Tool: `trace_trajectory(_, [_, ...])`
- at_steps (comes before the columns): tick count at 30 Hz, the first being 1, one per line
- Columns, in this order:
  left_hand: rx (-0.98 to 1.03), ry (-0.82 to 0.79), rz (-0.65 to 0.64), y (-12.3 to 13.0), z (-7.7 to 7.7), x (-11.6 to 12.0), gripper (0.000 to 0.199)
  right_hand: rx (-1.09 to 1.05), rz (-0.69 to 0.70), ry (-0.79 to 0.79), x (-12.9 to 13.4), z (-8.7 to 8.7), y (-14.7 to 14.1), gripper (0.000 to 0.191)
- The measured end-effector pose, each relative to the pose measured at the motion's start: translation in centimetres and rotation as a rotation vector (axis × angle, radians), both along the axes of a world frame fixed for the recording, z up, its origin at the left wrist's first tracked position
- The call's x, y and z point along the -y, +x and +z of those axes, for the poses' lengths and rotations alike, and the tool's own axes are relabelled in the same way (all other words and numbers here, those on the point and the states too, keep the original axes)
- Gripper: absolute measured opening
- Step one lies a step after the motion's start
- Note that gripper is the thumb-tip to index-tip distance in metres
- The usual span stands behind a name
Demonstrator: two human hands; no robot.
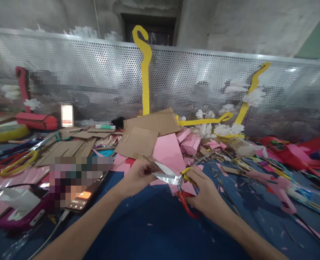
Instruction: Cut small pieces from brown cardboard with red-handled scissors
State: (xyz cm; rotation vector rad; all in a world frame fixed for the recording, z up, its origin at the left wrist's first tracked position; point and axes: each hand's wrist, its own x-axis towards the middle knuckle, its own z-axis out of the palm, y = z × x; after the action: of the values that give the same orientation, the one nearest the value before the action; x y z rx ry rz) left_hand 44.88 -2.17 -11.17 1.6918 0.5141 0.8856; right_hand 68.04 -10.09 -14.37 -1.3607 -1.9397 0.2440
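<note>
My right hand [201, 186] is closed around the handles of a pair of scissors [170, 178], one handle yellow and one red. Their blades point left, spread apart, toward my left hand [138, 175]. That hand is closed in a pinch beside the blade tips; a thin brownish edge shows at its fingers, too small to name. Behind the blades lies a sheet of pink paper [168, 150]. Pieces of brown cardboard [138, 142] rest against it on the left and behind.
A phone [86, 195] with a cable and a purple box [26, 216] lie at left. A pink glue gun [281, 191] lies at right among scraps. Yellow hook-ended shapes [145, 86] stand before a perforated metal panel [94, 72]. Yellow-handled scissors [21, 166] lie far left.
</note>
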Motion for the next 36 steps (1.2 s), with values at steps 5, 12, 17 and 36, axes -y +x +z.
trace_trajectory(5, [-0.016,-0.005,0.015,0.1,0.0,0.1,0.008,0.005,0.000,0.002,-0.1,-0.1,0.1,0.025])
trace_trajectory(12, [0.013,0.007,-0.043,-0.1,-0.2,-0.1,0.013,0.010,0.012,-0.013,-0.1,0.0,-0.1,0.028])
trace_trajectory(17, [0.080,-0.020,-0.101,-0.1,-0.3,0.1,0.006,-0.054,0.039,-0.037,-0.1,-0.1,-0.4,0.023])
trace_trajectory(36, [0.096,-0.048,0.144,0.2,-0.7,-0.1,0.022,-0.311,-0.110,-0.182,0.0,0.3,-0.3,0.042])
